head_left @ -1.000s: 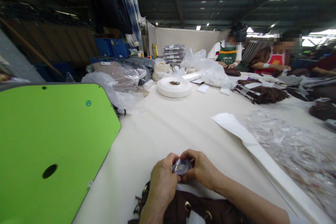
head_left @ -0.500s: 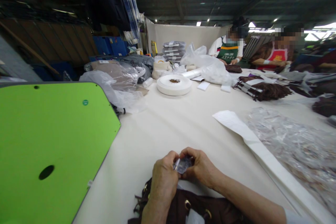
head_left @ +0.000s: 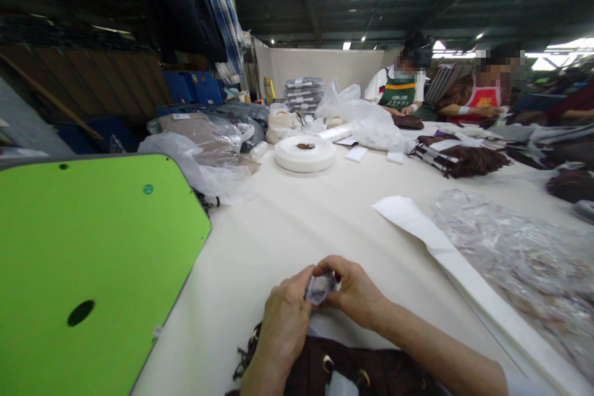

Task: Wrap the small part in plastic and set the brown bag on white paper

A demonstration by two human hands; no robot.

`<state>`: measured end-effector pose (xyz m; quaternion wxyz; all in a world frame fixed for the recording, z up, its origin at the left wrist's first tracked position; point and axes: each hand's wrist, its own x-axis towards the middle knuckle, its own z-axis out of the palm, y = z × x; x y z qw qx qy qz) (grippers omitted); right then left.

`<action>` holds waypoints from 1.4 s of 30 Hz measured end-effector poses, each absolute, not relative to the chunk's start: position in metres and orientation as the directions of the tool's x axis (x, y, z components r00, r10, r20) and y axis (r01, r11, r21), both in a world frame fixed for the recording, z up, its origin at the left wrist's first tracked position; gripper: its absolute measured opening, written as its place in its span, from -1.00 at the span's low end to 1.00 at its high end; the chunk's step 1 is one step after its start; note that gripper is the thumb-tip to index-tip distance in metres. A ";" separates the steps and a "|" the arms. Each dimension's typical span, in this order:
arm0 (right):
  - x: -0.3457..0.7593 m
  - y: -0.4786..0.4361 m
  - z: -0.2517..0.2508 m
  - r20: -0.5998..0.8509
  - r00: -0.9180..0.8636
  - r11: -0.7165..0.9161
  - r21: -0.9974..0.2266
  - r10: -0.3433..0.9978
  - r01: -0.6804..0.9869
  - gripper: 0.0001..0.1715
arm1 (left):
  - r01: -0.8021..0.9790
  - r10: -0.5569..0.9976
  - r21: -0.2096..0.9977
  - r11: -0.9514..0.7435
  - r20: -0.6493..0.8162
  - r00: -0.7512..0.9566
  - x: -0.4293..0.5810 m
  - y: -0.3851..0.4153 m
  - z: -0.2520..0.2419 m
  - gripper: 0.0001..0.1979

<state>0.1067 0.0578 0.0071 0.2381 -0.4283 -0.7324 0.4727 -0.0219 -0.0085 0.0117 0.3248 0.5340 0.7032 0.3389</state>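
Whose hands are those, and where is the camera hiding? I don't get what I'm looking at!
You're looking from a person's head! They wear a camera there, pointing forward and down. The left hand and right hand are theirs, bare, no machine. Together they hold a small bit of clear plastic. Close to them is brown cloth with shiny metal rings. The big pale surface is a table. A thick white roll lies farther back, crinkly clear wrapping is on the right, and a green board is on the left. Across the table are people wearing a green apron and a red apron.
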 end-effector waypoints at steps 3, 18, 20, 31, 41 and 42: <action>0.111 0.059 0.020 0.024 -0.530 0.206 -0.936 0.848 0.287 -0.57 | 0.240 0.984 0.962 0.129 -0.095 -0.149 -0.029 -0.011 0.014 -0.61; 0.069 0.041 0.041 0.145 -0.539 0.080 -0.986 0.830 -0.143 -0.49 | -0.567 0.927 0.818 -0.094 -0.136 -0.350 -0.048 -0.021 0.027 -0.57; 0.065 0.039 0.041 0.159 -0.503 0.104 -0.985 0.850 -0.135 -0.49 | -0.580 0.925 0.809 -0.096 -0.143 -0.352 -0.048 -0.021 0.028 -0.59; 0.055 0.032 0.035 0.109 -0.415 0.048 -0.987 0.903 -0.153 -0.56 | -0.619 0.903 0.772 -0.145 -0.152 -0.401 -0.049 -0.022 0.025 -0.55; 0.053 0.031 0.030 0.125 -0.409 0.052 -0.981 0.904 -0.185 -0.62 | -0.641 0.887 0.753 -0.151 -0.183 -0.424 -0.050 -0.020 0.023 -0.51; 0.052 0.031 0.030 0.155 -0.406 0.089 -0.980 0.900 -0.177 -0.66 | -0.644 0.889 0.750 -0.152 -0.181 -0.421 -0.050 -0.020 0.023 -0.52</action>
